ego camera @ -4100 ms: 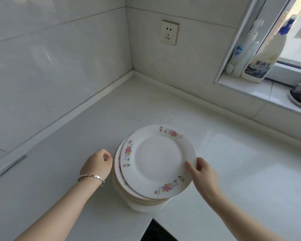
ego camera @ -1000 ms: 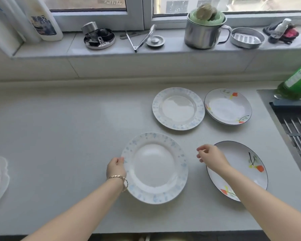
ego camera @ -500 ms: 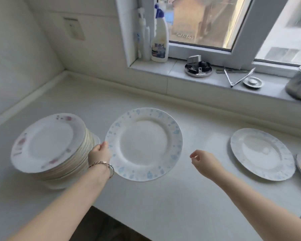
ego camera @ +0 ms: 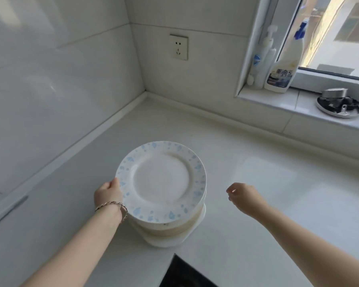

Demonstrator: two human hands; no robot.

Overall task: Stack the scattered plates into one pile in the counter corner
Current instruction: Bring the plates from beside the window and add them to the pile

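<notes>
Plate (ego camera: pixel 161 181) blue-speckled, atop pile (ego camera: pixel 170 228) on bench (ego camera: pixel 257 193) near wall corner | left hand (ego camera: pixel 108 193) fingers grip plate's left rim | right hand (ego camera: pixel 243 196) off to the right, fingers loosely curled, holding nothing

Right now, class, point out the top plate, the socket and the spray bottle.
top plate (ego camera: pixel 161 181), head view, on its flat centre.
socket (ego camera: pixel 178 47), head view, on its faceplate.
spray bottle (ego camera: pixel 282 74), head view, on its label.
</notes>
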